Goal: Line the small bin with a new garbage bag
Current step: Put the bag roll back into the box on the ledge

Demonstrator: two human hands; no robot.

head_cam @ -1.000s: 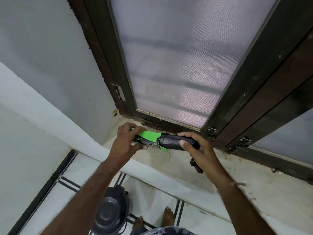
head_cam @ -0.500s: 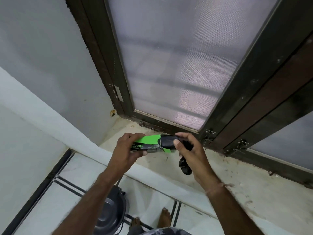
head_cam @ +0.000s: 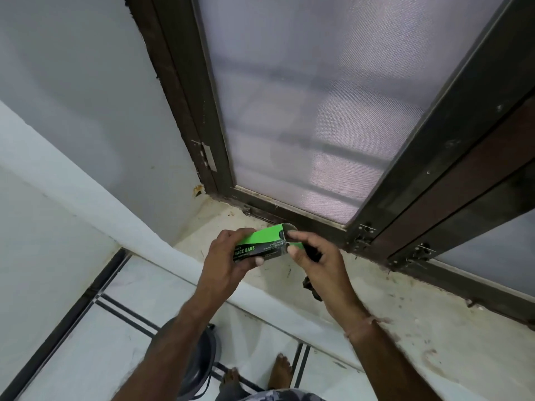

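Note:
My left hand (head_cam: 228,260) grips a green and black box (head_cam: 262,241) labelled garbage bags, held over the window sill. My right hand (head_cam: 320,269) is at the box's open right end, with fingertips on its flap. A black garbage bag (head_cam: 312,287) is tucked in that hand's palm, and a crumpled piece hangs below it. The roll inside the box is hidden. The small dark grey bin (head_cam: 202,363) stands on the floor below, mostly covered by my left forearm.
A stained stone window sill (head_cam: 405,308) runs under the hands, backed by a dark-framed mesh window (head_cam: 304,111). A white wall (head_cam: 72,96) closes the left side. My bare feet (head_cam: 278,371) stand on the white tiled floor beside the bin.
The black roll that stuck out of the box has slid back inside. My right hand has closed in on the box's open end, still with a black bag in it.

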